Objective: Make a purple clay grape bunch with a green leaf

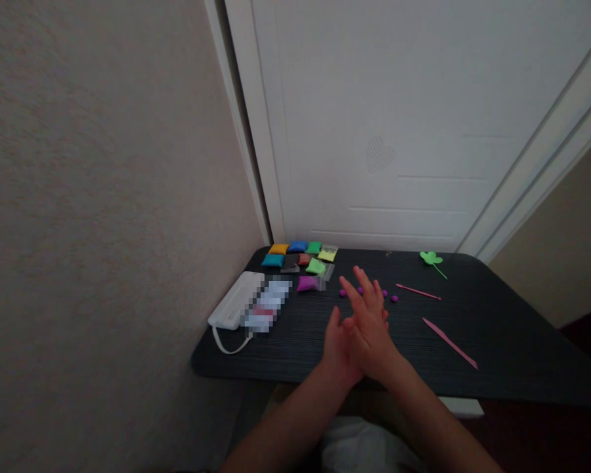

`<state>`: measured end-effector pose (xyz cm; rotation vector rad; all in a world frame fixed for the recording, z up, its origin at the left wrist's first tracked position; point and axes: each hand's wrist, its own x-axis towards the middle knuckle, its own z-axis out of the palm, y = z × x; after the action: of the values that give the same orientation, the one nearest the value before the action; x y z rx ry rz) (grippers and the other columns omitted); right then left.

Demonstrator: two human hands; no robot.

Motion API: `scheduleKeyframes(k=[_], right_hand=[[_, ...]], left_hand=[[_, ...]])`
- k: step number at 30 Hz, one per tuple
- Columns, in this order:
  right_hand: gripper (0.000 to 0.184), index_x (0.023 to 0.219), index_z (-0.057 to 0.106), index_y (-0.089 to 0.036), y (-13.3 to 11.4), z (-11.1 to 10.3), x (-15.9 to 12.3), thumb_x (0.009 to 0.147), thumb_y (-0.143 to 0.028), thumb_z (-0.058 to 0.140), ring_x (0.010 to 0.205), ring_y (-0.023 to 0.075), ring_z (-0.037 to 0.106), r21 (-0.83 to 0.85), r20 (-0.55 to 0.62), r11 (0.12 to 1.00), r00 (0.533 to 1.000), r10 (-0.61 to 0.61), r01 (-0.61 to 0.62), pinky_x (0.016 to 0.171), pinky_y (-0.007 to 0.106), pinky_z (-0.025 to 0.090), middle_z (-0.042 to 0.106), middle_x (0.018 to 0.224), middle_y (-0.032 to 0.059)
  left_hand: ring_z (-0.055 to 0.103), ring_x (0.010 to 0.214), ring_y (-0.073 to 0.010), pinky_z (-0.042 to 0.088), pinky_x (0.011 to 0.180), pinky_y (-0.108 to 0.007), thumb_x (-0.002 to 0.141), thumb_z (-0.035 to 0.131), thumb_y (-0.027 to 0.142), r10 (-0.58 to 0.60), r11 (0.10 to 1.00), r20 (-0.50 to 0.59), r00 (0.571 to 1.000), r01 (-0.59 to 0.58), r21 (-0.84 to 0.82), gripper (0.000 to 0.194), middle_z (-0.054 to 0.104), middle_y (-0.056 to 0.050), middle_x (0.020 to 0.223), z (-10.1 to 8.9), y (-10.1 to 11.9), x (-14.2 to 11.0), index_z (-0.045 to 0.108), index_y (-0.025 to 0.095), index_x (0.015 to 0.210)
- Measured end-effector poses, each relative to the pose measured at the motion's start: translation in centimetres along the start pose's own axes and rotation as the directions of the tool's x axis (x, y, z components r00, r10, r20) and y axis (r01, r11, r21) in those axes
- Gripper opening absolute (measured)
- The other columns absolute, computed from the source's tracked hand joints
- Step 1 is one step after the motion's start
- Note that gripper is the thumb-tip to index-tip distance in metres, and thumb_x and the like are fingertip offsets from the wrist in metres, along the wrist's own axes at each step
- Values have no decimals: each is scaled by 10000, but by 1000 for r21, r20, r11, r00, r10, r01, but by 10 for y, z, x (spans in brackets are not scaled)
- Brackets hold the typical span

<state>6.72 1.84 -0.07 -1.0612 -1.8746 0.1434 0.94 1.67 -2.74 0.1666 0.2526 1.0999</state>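
Over the near edge of the black table my two hands are laid palm to palm. My right hand (373, 332) is on top, its fingers stretched out and spread. Beneath it lies my left hand (335, 345), thumb pointing up and most of its fingers covered. Whatever may be between the palms is hidden. Just beyond the fingers, several small purple balls (394, 298) lie in a loose row, partly blocked by my right hand. An opened bag of purple clay (306, 283) rests to the left of them.
Several coloured clay packets (274, 260) cover the table's back left. A white power bank (237, 301) is cabled to a blurred-out phone (270, 305). On the right lie a thin pink tool (418, 292), a pink clay knife (450, 342) and a green flower shape (430, 258).
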Motion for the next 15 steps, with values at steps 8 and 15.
scheduleKeyframes(k=[8, 15], right_hand=[[288, 1104, 503, -221, 18, -46, -21, 827, -267, 439, 1131, 226, 421, 130, -238, 986, 962, 131, -102, 950, 446, 329, 478, 1181, 85], [186, 952, 602, -228, 27, -28, -56, 783, -244, 528, 850, 195, 556, 37, 122, 986, 980, 154, -160, 746, 358, 474, 597, 903, 59]], left_hand=[[589, 955, -217, 437, 864, -346, 843, 348, 358, -35, 995, -37, 999, 31, -99, 425, 638, -170, 948, -24, 12, 12, 565, 32, 1007], [604, 930, -217, 473, 827, -346, 827, 388, 359, 46, 999, -142, 989, -45, 12, 380, 649, -154, 936, -16, 14, 15, 587, 69, 972]])
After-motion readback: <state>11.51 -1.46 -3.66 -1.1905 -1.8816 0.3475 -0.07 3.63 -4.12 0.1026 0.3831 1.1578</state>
